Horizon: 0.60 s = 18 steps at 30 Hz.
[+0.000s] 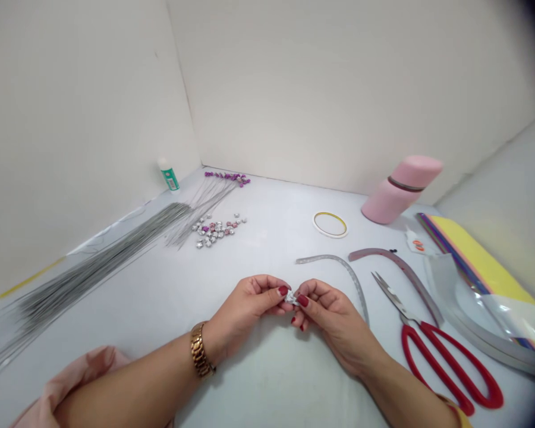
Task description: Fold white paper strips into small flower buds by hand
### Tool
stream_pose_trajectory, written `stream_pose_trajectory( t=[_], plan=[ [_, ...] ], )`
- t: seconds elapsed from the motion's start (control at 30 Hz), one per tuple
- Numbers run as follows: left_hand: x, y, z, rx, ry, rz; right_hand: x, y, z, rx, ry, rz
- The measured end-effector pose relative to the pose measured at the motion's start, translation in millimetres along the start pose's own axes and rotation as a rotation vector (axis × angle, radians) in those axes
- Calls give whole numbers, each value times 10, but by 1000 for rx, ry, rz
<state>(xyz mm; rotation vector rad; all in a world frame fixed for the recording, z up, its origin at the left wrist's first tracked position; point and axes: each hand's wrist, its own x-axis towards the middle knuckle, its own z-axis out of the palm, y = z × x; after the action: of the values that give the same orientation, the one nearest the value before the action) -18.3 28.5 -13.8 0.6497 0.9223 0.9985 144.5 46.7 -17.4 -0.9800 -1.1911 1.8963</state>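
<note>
Between my fingertips is a small crumpled piece of silver foil (290,297), above the front middle of the table. My left hand (254,303) pinches it from one side, thumb on top. On the other side, my right hand (323,306) grips it between thumb and fingers, the lower fingers curled in. Part of the foil is hidden behind the thumbs. Beyond my hands lies a loose group of small silver, pink and purple foil pieces (216,232). Thin wire stems with purple tips (227,176) lie behind them.
A bundle of grey wires (111,255) stretches along the left. A glue stick (168,174) stands by the wall. To the right are a tape roll (330,224), curved grey strips (339,261), red-handled scissors (446,356), a pink bottle (399,190), a small white glue bottle (414,242) and coloured sheets (494,261).
</note>
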Motion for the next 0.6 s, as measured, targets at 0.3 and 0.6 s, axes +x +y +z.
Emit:
stream_pose_trajectory(
  t=[0.3,0.6],
  plan=[
    [-12,31,-1,-13,-34,-26,-4,18,-30,-67,-66,-61],
    [-21,73,-4,16,-71,-53,-5,-34,-64,-150,-106,-63]
  ],
)
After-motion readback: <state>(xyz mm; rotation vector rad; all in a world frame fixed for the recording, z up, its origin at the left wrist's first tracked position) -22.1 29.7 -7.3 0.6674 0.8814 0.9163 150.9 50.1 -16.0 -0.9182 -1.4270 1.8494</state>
